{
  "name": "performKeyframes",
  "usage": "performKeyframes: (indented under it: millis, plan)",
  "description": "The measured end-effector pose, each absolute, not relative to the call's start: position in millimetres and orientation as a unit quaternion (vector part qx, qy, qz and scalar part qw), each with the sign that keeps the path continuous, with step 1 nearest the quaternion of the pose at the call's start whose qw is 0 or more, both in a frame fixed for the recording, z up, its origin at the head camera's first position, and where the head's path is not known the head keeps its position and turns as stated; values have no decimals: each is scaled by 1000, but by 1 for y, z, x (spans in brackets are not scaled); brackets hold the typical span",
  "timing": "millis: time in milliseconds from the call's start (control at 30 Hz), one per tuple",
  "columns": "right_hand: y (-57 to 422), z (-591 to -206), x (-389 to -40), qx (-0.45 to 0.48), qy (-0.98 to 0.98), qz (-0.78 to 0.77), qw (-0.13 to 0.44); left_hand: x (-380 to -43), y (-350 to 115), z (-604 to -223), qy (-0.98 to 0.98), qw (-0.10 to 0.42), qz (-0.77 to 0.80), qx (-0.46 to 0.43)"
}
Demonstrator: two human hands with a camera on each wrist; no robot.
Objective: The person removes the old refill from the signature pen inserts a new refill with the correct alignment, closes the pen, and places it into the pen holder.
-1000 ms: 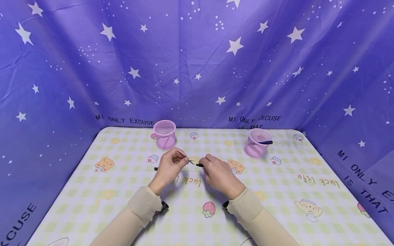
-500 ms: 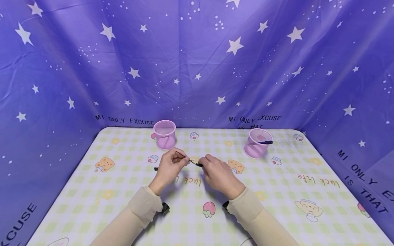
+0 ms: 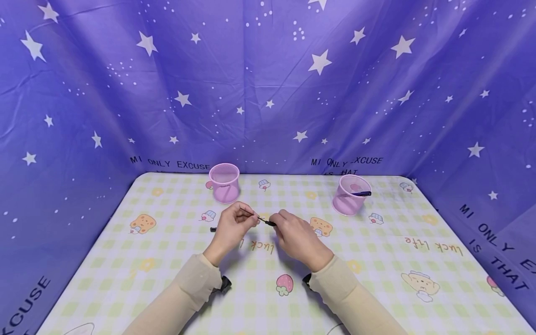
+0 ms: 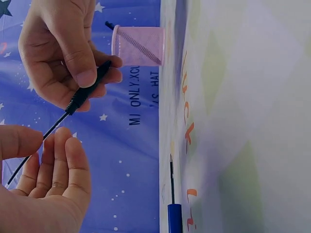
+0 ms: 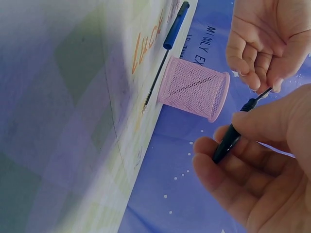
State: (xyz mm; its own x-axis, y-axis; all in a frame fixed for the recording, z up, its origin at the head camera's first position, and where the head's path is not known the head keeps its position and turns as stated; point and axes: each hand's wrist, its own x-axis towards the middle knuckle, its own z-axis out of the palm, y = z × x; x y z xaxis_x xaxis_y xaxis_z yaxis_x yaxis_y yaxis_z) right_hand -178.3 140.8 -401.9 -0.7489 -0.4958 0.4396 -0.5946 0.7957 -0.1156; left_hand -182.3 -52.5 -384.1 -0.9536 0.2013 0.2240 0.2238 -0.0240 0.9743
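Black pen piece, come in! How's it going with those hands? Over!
Left hand pinching thin rod. Right hand holding black pen piece, its end meeting the rod. Blue pen lying on table, seemingly not blocking.

Black pen piece (image 5: 229, 139) and thin dark rod (image 4: 55, 126), held aloft, meeting end to end.
Piece tapered, ribbed at rod end, pinched by right hand (image 3: 295, 235); rod slanted, pinched by left hand (image 3: 230, 227); both held nearer and rightward of left pink mesh cup (image 3: 225, 191).

Two sleeves (image 3: 167, 300), long, plain cream, with wide creased cuffs (image 3: 197, 279). Two black wrist pieces (image 3: 224, 284), one beside each cuff. Hands (image 3: 228, 228) bare.
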Motion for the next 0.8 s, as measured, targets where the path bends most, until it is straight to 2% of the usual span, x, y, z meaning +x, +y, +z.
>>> performKeyframes:
  millis: [800]
  plan:
    - [140,-403,-179,297,-923,153,192,-181,-50,-388,-702,-38,-697,-143]
